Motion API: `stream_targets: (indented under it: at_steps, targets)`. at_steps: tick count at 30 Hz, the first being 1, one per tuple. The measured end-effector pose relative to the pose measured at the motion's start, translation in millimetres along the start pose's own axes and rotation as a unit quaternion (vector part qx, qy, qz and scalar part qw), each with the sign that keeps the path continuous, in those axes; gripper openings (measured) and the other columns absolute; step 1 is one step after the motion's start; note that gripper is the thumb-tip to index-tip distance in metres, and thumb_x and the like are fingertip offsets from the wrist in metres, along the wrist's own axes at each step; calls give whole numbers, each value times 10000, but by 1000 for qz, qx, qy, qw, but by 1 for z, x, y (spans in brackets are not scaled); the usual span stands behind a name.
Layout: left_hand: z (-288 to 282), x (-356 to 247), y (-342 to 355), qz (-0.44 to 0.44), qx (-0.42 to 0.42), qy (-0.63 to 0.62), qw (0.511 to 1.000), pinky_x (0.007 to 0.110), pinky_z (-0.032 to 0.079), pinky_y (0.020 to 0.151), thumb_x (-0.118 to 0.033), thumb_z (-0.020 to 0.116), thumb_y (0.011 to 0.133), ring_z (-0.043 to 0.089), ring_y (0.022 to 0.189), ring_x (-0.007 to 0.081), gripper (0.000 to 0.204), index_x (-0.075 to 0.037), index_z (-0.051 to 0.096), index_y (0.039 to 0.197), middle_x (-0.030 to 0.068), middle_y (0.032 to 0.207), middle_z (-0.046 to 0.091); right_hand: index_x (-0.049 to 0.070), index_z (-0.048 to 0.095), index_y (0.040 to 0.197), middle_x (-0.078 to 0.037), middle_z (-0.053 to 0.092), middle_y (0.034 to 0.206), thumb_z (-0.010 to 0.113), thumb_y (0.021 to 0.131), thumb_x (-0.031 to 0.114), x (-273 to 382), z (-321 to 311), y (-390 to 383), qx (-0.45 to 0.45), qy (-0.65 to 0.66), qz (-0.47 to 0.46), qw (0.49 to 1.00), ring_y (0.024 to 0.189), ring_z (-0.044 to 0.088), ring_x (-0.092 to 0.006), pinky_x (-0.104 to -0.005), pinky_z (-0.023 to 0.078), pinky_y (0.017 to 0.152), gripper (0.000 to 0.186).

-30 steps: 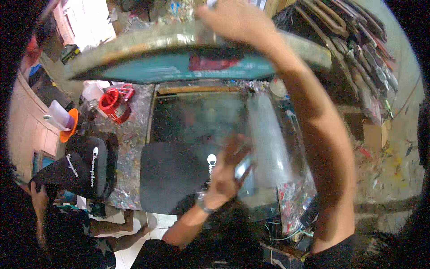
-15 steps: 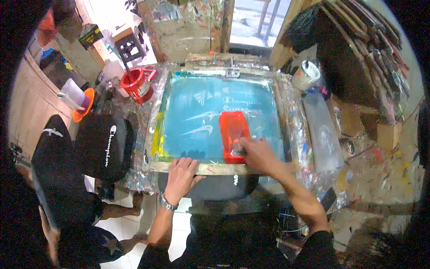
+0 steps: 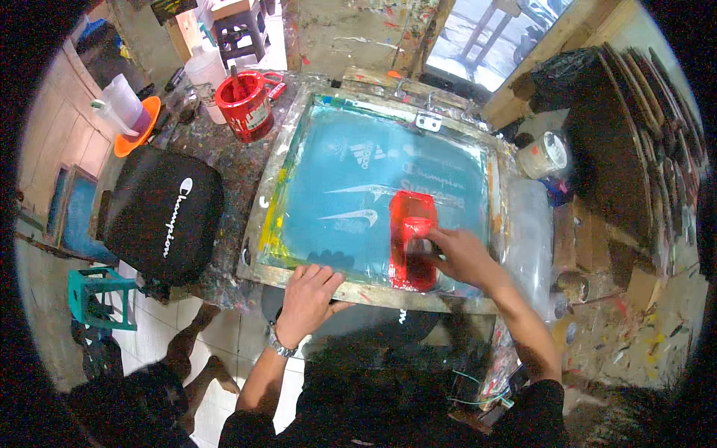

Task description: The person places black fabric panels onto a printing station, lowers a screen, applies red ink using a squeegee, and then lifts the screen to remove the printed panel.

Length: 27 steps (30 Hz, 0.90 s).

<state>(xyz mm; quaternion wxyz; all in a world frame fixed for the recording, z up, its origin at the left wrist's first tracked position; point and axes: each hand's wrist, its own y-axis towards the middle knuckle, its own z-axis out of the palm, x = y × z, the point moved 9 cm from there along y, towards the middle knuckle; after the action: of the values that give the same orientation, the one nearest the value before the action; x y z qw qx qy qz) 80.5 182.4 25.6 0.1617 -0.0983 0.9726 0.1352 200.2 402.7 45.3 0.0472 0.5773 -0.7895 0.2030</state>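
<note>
A wooden-framed printing screen (image 3: 321,172) with blue-green mesh and pale designs lies on the table. My left hand (image 3: 308,297) grips its near wooden rail, fingers over the top and thumb at the front edge. My right hand (image 3: 467,257) is closed on a small squeegee (image 3: 420,246), partly hidden by the fingers. The squeegee stands on a long red patch of ink (image 3: 403,257) on the mesh, right of centre. Under the near rail, part of a black bag (image 3: 373,328) with white lettering shows.
A red ink pot (image 3: 246,112) with a stick and a pale bottle (image 3: 205,78) stand behind left. Another black bag (image 3: 164,216) lies left. A white tub (image 3: 543,154) is on the right. A green stool (image 3: 104,299) and a person's bare legs (image 3: 190,347) are lower left.
My view has turned, shifting the scene. The squeegee has moved farther from the near rail along the red patch. The person's dark panel at left has left view, exposing the stool.
</note>
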Motion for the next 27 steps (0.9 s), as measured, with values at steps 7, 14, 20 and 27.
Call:
stream_targets:
  at_steps: [7,14,20,27]
  targets:
    - [4,-9,12,23,19,-8,1000,403,438,849,-393,840,711,575,959,252,507,-99,666,1084,55,949,591,59,571,1217,-207,673,1087,719,847,150,-27,-43,19,-173,33,-38,984,986,645,-453,-530,520,785,409]
    - [1,-4,9,8,-2,-16,1000,424,431,823,-391,850,683,572,923,287,521,-94,673,1073,78,923,595,19,493,1130,-247,637,1039,593,858,37,-9,-5,8,-157,-34,47,986,938,635,-481,-564,503,761,290]
    - [2,-5,10,10,11,-14,1000,429,427,801,-378,854,681,572,918,297,531,-84,680,1088,84,922,599,62,520,1204,-217,650,1033,635,880,106,24,6,-36,-108,19,-13,994,878,651,-458,-548,515,717,347]
    - [-2,-12,10,6,2,4,1000,405,428,827,-353,860,680,589,951,275,530,-75,685,1096,72,940,621,92,535,1163,-158,651,1053,659,891,123,-22,-25,24,-239,-60,6,969,973,644,-409,-521,473,830,301]
